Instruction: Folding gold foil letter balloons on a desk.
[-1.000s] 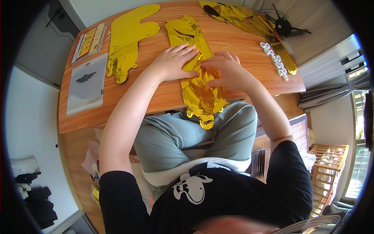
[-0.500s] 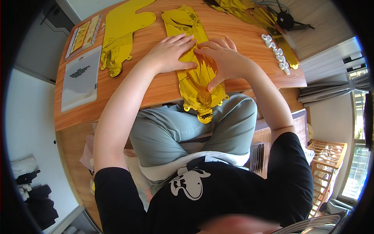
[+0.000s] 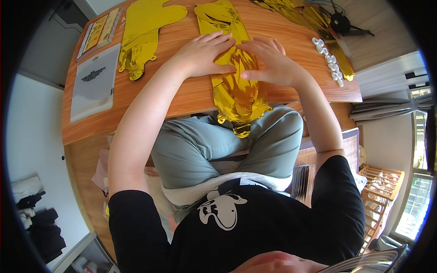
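A shiny gold foil balloon [image 3: 234,93], flat and creased, lies lengthwise in front of me. Its near end, with small tabs, hangs over the table edge toward my lap. My left hand [image 3: 200,57] rests on the balloon's left side, fingers stretched and thumb pointing inward. Over its right side is my right hand [image 3: 275,66], fingers apart and slightly bent, thumb spread toward the other thumb. The fingertips of both hands nearly meet over the foil. Whether the right fingertips press on it, I cannot tell.
Another flat gold foil balloon [image 3: 141,36] lies to the left, near a clear plastic pouch [image 3: 94,88] and a flat box [image 3: 99,34]. White ribbon rolls [image 3: 332,63] line the right side of the wooden table [image 3: 182,104]. More gold foil [image 3: 314,27] and a black object [image 3: 340,22] sit far right.
My right thumb has lifted from lower on the foil and moved up toward the left thumb. The left hand stays on the balloon. The whole view has shifted slightly.
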Motion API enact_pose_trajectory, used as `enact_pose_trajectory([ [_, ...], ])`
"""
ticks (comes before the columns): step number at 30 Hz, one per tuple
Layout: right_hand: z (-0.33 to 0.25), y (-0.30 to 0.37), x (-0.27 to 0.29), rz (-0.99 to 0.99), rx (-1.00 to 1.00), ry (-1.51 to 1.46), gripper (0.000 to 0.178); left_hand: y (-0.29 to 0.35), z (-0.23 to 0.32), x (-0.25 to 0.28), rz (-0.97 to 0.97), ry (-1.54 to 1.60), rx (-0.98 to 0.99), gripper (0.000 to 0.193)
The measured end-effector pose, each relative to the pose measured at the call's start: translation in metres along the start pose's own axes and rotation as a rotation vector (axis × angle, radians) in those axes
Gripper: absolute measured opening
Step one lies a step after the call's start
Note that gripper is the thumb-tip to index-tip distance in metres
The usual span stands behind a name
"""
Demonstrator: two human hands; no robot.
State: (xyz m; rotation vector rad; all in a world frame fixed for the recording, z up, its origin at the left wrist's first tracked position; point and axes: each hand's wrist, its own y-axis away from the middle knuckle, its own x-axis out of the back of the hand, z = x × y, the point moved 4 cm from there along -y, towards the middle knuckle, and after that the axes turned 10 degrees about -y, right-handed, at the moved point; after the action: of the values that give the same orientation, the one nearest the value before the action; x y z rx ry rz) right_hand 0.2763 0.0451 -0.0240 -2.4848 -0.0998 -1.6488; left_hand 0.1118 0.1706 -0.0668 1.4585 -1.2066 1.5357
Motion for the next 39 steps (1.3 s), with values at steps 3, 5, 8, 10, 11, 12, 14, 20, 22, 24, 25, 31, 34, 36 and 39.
enact_pose_trajectory([
  [3,-0.033,0.004,0.002,0.129,0.198,-0.044,0.040,0.002,-0.002,-0.001,0.022,0.001,-0.013,0.098],
  [5,-0.043,0.007,-0.003,0.094,0.219,-0.063,0.028,0.002,-0.003,-0.003,0.023,-0.006,-0.019,0.098],
  [8,-0.047,0.009,-0.011,0.069,0.249,-0.118,0.029,0.001,-0.002,-0.004,0.038,-0.017,-0.029,0.094],
  [10,-0.049,0.013,-0.013,0.078,0.260,-0.153,0.034,0.001,-0.002,-0.005,0.052,-0.020,-0.029,0.092],
  [11,-0.051,0.014,-0.012,0.051,0.229,-0.173,0.034,0.000,-0.002,-0.005,0.034,-0.029,-0.026,0.095],
  [12,-0.052,0.016,-0.012,0.024,0.198,-0.192,0.033,0.000,-0.003,-0.005,0.016,-0.038,-0.024,0.099],
  [14,-0.053,0.021,-0.014,0.032,0.230,-0.203,0.034,0.001,-0.003,-0.005,0.026,-0.036,-0.026,0.100],
  [20,-0.055,0.035,-0.011,0.054,0.266,-0.192,0.033,-0.001,-0.001,-0.006,0.063,-0.025,-0.019,0.099],
  [22,-0.060,0.038,-0.009,0.055,0.283,-0.165,0.033,0.001,-0.002,-0.006,0.070,-0.018,-0.018,0.100],
  [24,-0.064,0.041,-0.007,0.043,0.288,-0.123,0.033,0.000,-0.002,-0.006,0.057,-0.007,-0.032,0.100],
  [25,-0.066,0.043,-0.009,0.046,0.314,-0.077,0.032,0.001,-0.003,-0.005,0.059,-0.014,-0.027,0.100],
  [31,-0.074,0.053,-0.011,0.189,0.402,0.066,0.035,0.001,-0.003,-0.002,0.019,0.022,-0.026,0.101],
  [34,-0.077,0.055,-0.017,0.193,0.439,0.169,0.037,0.003,-0.005,-0.003,0.013,0.031,-0.022,0.102],
  [36,-0.077,0.057,-0.021,0.190,0.443,0.208,0.038,0.002,-0.004,-0.003,-0.007,0.019,-0.016,0.101],
  [39,-0.080,0.061,-0.025,0.193,0.434,0.261,0.040,0.002,-0.003,-0.002,-0.012,0.025,-0.013,0.102],
])
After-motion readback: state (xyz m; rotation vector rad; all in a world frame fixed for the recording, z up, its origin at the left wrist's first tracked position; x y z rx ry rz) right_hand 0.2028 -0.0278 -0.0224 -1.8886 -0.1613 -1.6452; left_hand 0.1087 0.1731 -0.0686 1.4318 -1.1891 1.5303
